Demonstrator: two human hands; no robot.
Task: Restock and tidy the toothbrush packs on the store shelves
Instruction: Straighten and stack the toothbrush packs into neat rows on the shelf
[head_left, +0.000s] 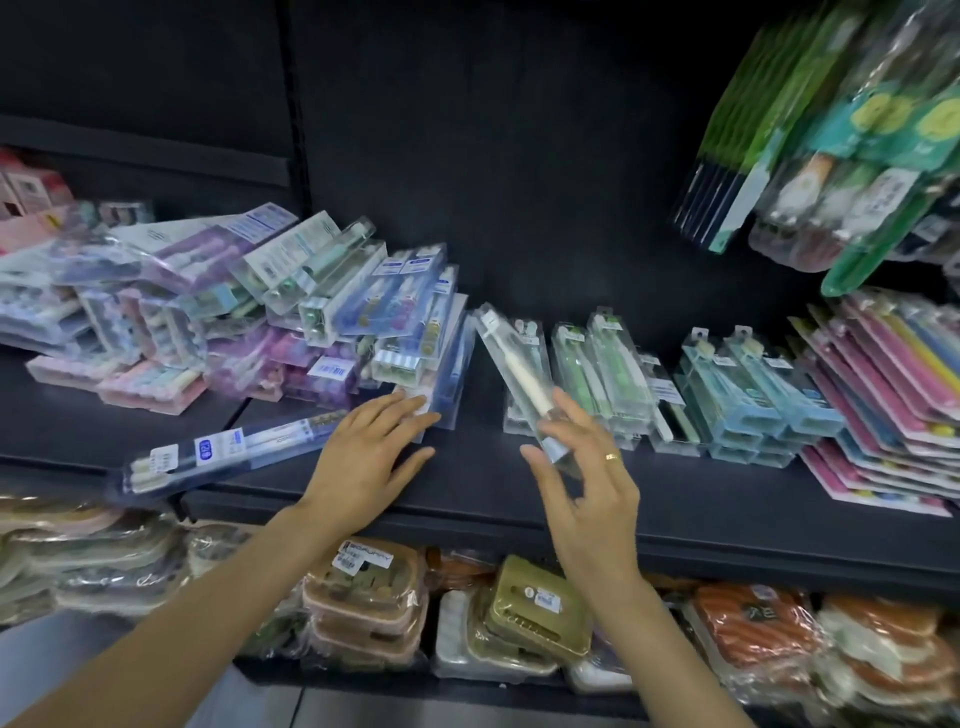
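Far left, a long blue pack (228, 454) lies slanted over the shelf's (467, 483) front edge, apart from the fingers; the left hand (366, 457) lies flat, palm down, fingers straight and close together, tips touching the heaped packs (291, 332); the right hand (587, 478) is raised, wrist low, thumb and fingertips pinching the near end of a clear toothbrush pack (519, 374), tilted above the shelf middle.

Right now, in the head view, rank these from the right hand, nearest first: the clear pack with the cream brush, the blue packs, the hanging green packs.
1. Clear cream-brush pack: held in the right hand's fingers.
2. Blue packs: on the shelf, to the right.
3. Hanging green packs: upper right.
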